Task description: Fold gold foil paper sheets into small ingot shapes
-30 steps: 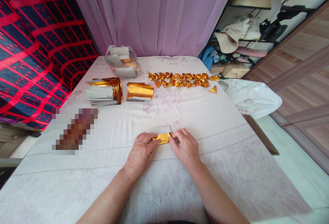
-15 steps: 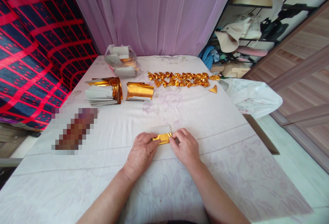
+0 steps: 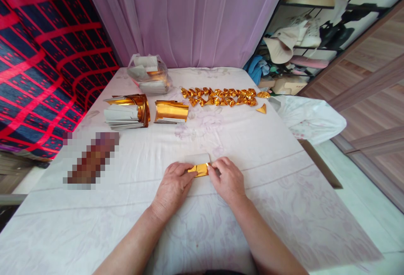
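A sheet of gold foil paper (image 3: 201, 170) lies partly folded on the table before me. Its gold side faces up along the near strip, and a pale grey-white strip shows behind it. My left hand (image 3: 175, 180) grips the left end, thumb across the gold and fingers curled at the edge. At the right end my right hand (image 3: 227, 179) pinches the corner between thumb and forefinger. The undersides of the fingers are hidden.
Folded gold pieces (image 3: 221, 97) stand in rows at the back. Left of them are a gold paper stack (image 3: 171, 111), a fanned stack (image 3: 126, 110) and a plastic bag of paper (image 3: 149, 74). A white bag (image 3: 312, 117) hangs by the right edge. A blurred patch (image 3: 94, 159) covers something at left.
Both hands keep nearly the same place on the foil paper. The shine and crease at its right end differ slightly.
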`<state>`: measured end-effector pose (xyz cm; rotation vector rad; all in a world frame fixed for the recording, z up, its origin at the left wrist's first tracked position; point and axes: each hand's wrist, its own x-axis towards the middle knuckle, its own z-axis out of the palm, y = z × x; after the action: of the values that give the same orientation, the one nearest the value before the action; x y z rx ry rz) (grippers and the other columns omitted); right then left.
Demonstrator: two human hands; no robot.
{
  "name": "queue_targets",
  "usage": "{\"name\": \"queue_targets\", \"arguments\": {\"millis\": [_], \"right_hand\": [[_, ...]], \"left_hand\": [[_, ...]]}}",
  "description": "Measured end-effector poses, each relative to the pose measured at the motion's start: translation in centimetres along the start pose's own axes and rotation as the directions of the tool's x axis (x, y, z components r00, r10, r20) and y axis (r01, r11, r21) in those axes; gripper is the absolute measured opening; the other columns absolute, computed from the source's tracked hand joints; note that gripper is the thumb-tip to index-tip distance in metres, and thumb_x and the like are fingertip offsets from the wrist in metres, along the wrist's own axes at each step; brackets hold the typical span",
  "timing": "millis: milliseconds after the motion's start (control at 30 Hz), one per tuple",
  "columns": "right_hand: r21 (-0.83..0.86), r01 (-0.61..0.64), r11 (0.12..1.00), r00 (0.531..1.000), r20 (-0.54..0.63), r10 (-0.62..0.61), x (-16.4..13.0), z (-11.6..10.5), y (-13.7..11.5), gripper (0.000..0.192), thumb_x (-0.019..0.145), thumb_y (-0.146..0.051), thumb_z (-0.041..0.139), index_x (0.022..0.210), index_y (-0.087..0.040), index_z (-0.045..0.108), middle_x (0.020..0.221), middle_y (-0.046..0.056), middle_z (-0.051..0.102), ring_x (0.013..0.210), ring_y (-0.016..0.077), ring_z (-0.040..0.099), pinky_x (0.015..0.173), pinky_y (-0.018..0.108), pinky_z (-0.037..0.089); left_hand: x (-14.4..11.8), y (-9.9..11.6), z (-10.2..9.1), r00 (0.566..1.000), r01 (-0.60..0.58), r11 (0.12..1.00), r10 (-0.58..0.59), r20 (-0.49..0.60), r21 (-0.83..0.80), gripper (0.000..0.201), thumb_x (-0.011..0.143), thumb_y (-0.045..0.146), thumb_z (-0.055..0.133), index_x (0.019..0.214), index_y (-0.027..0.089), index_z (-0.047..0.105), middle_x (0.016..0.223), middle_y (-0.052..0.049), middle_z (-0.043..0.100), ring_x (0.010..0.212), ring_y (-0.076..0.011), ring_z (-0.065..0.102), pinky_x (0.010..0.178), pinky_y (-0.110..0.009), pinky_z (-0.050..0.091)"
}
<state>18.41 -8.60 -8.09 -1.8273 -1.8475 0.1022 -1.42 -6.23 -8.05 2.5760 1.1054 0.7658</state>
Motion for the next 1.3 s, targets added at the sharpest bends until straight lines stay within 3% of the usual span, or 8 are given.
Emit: {"name": "queue_targets", "arguments": {"millis": [833, 1300], "right_hand": [[-0.027, -0.046, 0.999, 0.999, -0.026, 0.045, 0.11, 0.31, -0.02, 0.013, 0.081, -0.022, 0.06, 0.068, -0.022, 0.06, 0.078, 0.0, 0.063, 0.071, 0.0143, 0.057, 0.066, 0.026, 0.036], [-0.022, -0.058, 0.998, 0.998, -0.01, 0.057, 0.16, 0.26, -0.06, 0.011, 0.081, -0.021, 0.059, 0.07, -0.022, 0.06, 0.079, 0.001, 0.062, 0.072, 0.0144, 0.057, 0.066, 0.026, 0.037]], "left_hand": [[-0.04, -0.03, 0.12, 1.0, -0.012, 1.0, 0.012, 0.0, 0.018, 0.022, 0.091, 0.018, 0.056, 0.108, 0.023, 0.069, 0.108, -0.008, 0.067, 0.096, -0.0229, 0.059, 0.085, -0.044, 0.051], [-0.18, 0.2, 0.01, 1.0, -0.022, 0.998, 0.022, 0.01, 0.065, 0.026, 0.091, 0.017, 0.055, 0.111, 0.024, 0.069, 0.118, -0.01, 0.061, 0.103, -0.025, 0.056, 0.089, -0.049, 0.05]]}}
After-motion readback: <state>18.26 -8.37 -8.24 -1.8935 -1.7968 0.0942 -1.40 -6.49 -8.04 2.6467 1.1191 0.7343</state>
